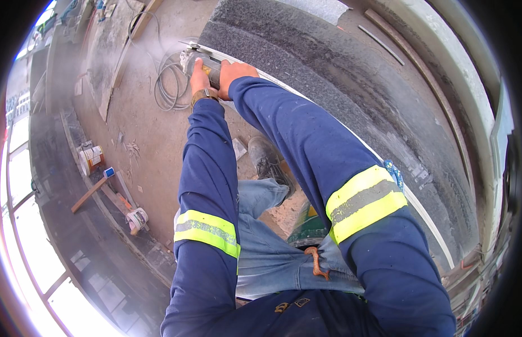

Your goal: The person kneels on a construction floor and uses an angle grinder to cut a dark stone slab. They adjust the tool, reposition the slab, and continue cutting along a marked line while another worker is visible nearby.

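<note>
An angle grinder [212,68] with a grey and yellow body is held in both hands at the near left edge of a dark speckled stone slab [328,84]. My left hand [198,80] is closed around the grinder near its head. Behind it, my right hand [234,74] wraps the rear of the body. A pale strip [297,92] runs along the slab's edge, beside the tool. Whitish dust drifts left from the grinder's head, and the disc is hard to make out.
A coiled cable [170,87] lies on the dusty floor left of the grinder. Further left are a white bucket [91,159], a blue-headed wooden-handled tool [92,192] and a small white container [137,219]. My boot [266,160] stands below the slab. A long bar [380,45] rests beyond it.
</note>
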Motion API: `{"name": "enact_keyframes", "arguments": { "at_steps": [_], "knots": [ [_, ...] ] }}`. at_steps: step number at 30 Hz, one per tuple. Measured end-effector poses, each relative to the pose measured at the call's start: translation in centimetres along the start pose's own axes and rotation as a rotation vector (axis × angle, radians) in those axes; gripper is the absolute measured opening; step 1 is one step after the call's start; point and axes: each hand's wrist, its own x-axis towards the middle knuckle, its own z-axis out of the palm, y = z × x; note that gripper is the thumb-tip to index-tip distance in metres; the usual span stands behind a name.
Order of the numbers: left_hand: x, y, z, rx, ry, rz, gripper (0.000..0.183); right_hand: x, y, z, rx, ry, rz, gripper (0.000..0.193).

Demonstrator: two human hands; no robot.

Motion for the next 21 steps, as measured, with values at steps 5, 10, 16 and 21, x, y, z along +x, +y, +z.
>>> {"name": "enact_keyframes", "arguments": {
  "at_steps": [5,10,16,21],
  "knots": [
    [0.8,-0.3,-0.4,0.027,-0.003,0.003,0.059,-0.5,-0.2,-0.4,-0.012,0.030,0.012,0.047],
    [1.2,0.0,-1.0,0.100,0.027,0.007,0.059,-0.1,-0.5,0.2,-0.012,0.021,0.018,0.061],
    [-0.1,-0.2,-0.1,0.020,-0.025,0.000,0.054,0.1,-0.1,0.0,-0.008,-0.012,0.013,0.062],
    [2.0,0.1,-1.6,0.034,-0.038,-0.054,0.055,0.1,-0.6,0.2,0.011,0.010,-0.001,0.064]
  ]
}}
